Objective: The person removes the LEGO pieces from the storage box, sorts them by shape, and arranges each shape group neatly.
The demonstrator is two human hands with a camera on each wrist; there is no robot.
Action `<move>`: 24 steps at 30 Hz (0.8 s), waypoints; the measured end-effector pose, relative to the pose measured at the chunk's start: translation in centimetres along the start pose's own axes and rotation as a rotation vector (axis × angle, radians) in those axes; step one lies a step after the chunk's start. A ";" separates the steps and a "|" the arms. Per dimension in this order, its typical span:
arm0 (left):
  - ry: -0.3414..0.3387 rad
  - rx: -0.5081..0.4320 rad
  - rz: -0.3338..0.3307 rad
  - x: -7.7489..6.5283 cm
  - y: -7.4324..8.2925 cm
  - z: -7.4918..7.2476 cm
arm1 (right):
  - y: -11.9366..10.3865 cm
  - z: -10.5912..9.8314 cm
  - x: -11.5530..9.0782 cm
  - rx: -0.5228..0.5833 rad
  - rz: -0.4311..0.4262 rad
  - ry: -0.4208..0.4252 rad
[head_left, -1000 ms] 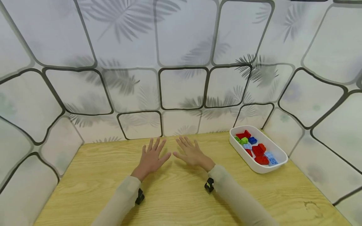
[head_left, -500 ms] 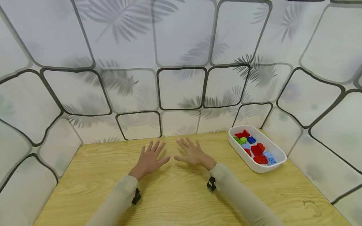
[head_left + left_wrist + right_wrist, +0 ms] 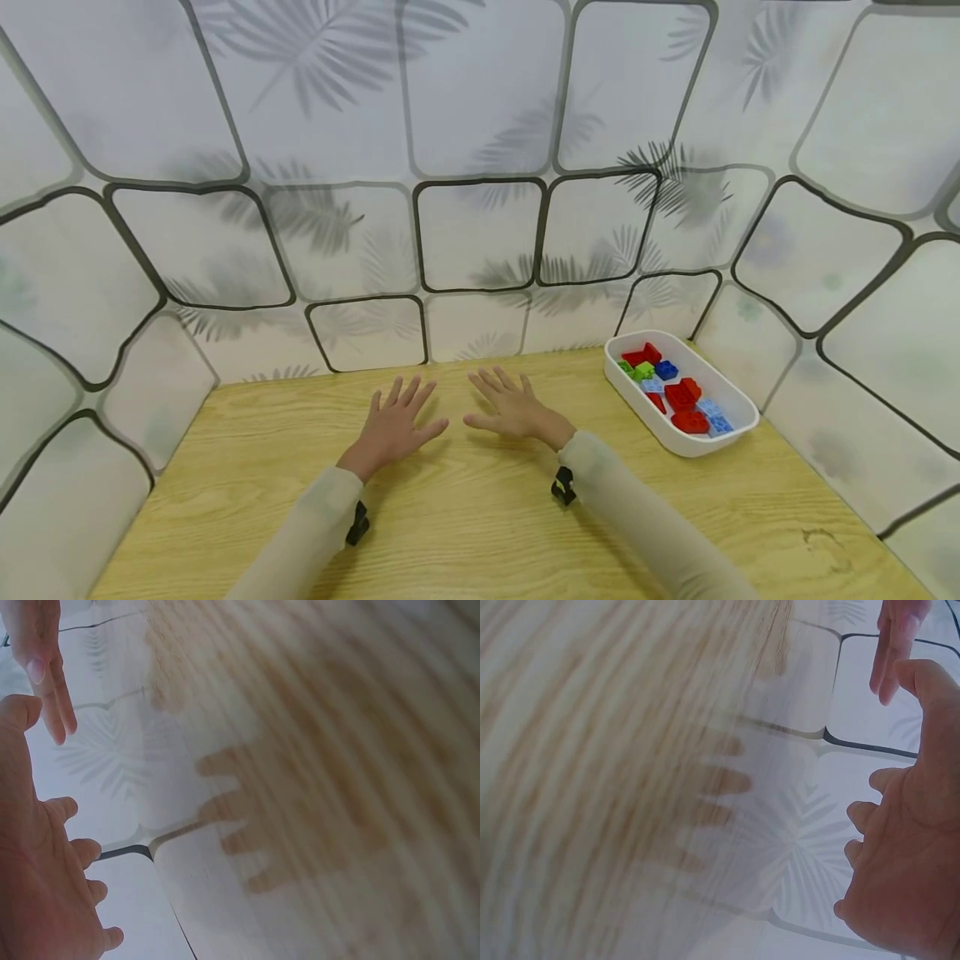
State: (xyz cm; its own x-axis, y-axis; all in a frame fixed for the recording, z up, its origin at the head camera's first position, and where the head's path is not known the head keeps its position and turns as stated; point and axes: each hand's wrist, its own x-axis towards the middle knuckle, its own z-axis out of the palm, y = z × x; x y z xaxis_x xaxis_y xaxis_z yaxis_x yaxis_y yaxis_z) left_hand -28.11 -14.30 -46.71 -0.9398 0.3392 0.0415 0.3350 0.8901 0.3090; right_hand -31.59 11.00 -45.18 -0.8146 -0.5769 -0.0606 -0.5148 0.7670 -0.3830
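Observation:
My left hand (image 3: 392, 433) is held over the wooden table (image 3: 450, 517), palm down with its fingers spread and nothing in it. Facing it a short way to the right, my right hand (image 3: 516, 412) is spread the same way and holds nothing. The thumbs point toward each other with a small gap between them. In the left wrist view the left palm (image 3: 45, 862) hangs above the tabletop, where its reflection shows. The right wrist view shows the right palm (image 3: 907, 862) likewise raised over the wood.
To the right of the hands stands a white tray (image 3: 645, 417) with red, blue, light blue and green toy bricks (image 3: 681, 395). A patterned wall covering (image 3: 480, 233) encloses the table at the back and both sides. Black wrist devices (image 3: 563, 486) sit under the sleeves.
Both hands stay spread over the table. The left hand has shifted slightly left and down, and the gap between the thumbs is a little wider. The tray's contents look the same.

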 end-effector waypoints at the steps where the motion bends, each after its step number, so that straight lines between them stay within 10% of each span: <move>1: 0.003 -0.003 0.004 0.1 -0.1 0.1 | 0.0 0.0 0.0 0.003 0.001 -0.001; 24: -0.045 -0.062 -0.017 -0.3 0.2 -0.3 | 0.5 0.2 0.3 -0.033 0.000 -0.033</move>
State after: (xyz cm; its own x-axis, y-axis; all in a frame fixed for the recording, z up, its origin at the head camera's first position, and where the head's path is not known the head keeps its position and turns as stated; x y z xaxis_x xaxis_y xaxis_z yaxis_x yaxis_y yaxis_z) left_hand -27.82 -14.27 -46.41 -0.9408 0.3390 -0.0063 0.3131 0.8758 0.3672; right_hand -32.05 11.18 -45.56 -0.8058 -0.5852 -0.0910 -0.5235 0.7757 -0.3524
